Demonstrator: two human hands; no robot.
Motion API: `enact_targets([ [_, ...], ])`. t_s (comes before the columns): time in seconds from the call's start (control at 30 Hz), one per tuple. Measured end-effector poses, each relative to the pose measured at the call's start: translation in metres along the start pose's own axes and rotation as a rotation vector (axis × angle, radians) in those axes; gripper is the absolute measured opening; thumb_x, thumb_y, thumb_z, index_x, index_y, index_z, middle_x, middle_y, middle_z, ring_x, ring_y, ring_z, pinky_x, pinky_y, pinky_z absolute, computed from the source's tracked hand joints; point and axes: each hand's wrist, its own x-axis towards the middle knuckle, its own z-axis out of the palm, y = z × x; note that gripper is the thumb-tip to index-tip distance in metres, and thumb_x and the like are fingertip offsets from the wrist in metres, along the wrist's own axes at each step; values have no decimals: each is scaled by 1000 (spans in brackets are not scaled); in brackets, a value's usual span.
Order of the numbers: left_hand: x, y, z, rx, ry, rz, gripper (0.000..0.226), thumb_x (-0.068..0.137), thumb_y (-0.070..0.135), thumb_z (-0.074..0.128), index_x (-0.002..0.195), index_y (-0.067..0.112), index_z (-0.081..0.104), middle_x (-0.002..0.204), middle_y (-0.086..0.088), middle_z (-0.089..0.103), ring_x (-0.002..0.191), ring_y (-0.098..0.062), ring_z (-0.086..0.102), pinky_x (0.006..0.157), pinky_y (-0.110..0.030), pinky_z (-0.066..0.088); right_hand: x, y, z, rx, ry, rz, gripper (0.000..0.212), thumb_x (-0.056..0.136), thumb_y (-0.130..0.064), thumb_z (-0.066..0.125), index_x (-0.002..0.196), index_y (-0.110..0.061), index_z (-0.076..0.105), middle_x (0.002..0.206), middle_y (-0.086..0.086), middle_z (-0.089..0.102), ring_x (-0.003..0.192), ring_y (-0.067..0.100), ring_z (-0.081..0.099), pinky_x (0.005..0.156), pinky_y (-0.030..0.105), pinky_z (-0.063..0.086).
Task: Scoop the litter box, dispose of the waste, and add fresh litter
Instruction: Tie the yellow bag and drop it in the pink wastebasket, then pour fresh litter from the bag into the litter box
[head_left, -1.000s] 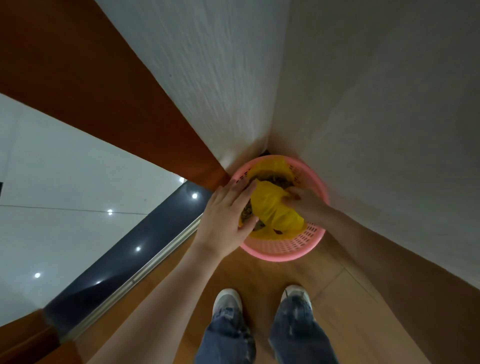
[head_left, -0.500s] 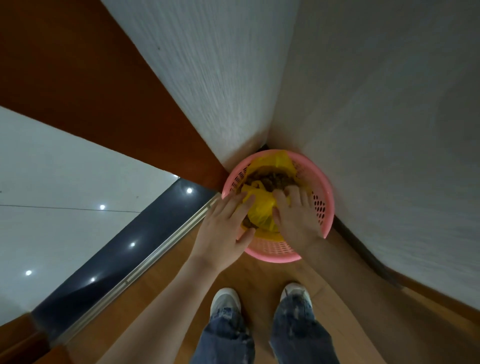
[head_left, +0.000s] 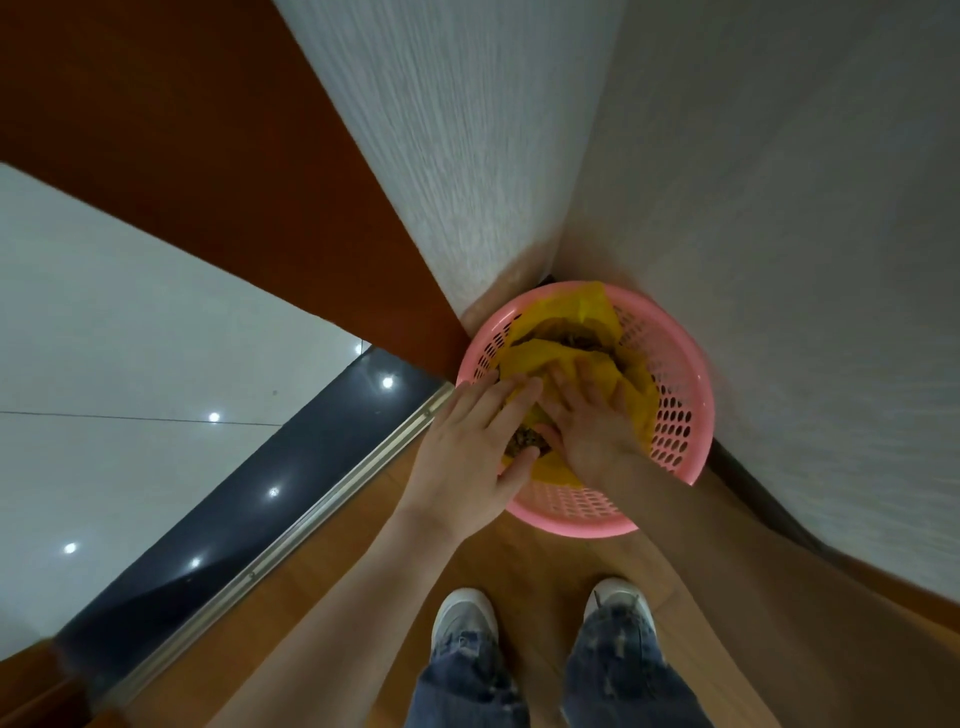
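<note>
Here the disposal step looks to be underway, judging from how things lie: a pink perforated basket stands on the wooden floor at lower centre-right of the frame, tucked into the corner where two pale walls meet. A yellow plastic bag sits inside it, and brownish granular clumps show through the bag's folds, both near the hands and toward the basket's far side. These are probably scooped litter waste, though the dim light leaves that uncertain.

The left hand reaches over the basket's near-left rim, fingers extended and only loosely curled, its tips and thumb resting on the bag's crumpled edge; whether it actually pinches the plastic I cannot tell. The right hand lies flat inside the basket with fingers spread, pressing on the yellow plastic rather than closing round it.

So the waste seems already in the bin, and the hands appear to be tucking or folding the bag over it. No litter box, scoop or fresh litter shows anywhere in the frame, so how much scooping is done cannot be judged, and adding fresh litter presumably remains. At the bottom edge, two pale shoes and blue jeans stand just before the basket.
</note>
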Motion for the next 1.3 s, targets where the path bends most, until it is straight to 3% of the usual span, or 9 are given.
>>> enact_targets([
  [0.17,-8,6,-15,9,-18,-28,59,93,49,40,147,28,32,150,3,39,142,-19,29,117,-42,25,-10,-3,-23,21,-8,5,63,99,-53,26,151,-38,-6,162,-3,-7,148,30,-10,115,62,7],
  [0.37,-27,44,-89,8,28,5,56,93,48,44,145,27,36,146,3,44,139,-19,36,113,-43,32,-86,-15,-92,264,338,-6,52,95,-37,49,143,-18,42,150,6,40,137,28,37,110,48,35],
  [0.43,-36,68,-129,0,65,12,55,94,48,42,144,27,37,144,3,47,137,-18,38,112,-43,34,-125,-19,-131,374,430,-22,53,92,-39,43,139,-14,48,143,7,48,132,27,44,107,46,41],
  [0.6,-65,149,-256,-57,156,30,52,96,50,39,143,27,38,145,4,45,137,-17,37,108,-44,39,-251,-34,-260,568,607,10,62,88,-48,34,136,-13,53,135,9,56,121,26,55,101,36,46],
  [0.73,-96,220,-374,-37,238,62,53,94,51,41,139,25,44,143,1,48,135,-23,40,112,-38,30,-356,-48,-362,531,725,26,46,96,-33,52,138,-15,50,136,8,56,125,26,50,102,25,35],
  [0.93,-132,306,-516,-18,461,102,56,94,50,44,142,21,43,145,-1,47,136,-22,38,112,-34,23,-488,-63,-491,488,931,-73,49,96,-31,56,140,-14,47,139,8,53,129,24,47,105,34,38],
  [1.0,-145,329,-554,21,515,144,58,95,51,41,144,20,41,147,-2,45,138,-22,36,113,-34,23,-529,-67,-520,465,1007,-87,49,95,-32,56,140,-14,47,139,6,52,129,21,46,103,30,37],
  [1.1,-159,359,-598,10,567,179,58,96,52,36,145,20,39,149,-3,42,140,-24,34,115,-44,29,-580,-72,-550,428,1111,-140,52,95,-36,57,140,-13,46,139,6,52,130,19,44,104,36,42],
  [1.3,-182,403,-632,49,623,265,60,96,52,38,148,24,32,151,-1,38,143,-23,28,116,-47,25,-648,-77,-555,381,1321,-67,59,89,-36,64,139,-10,48,137,6,54,130,22,46,101,37,47],
])
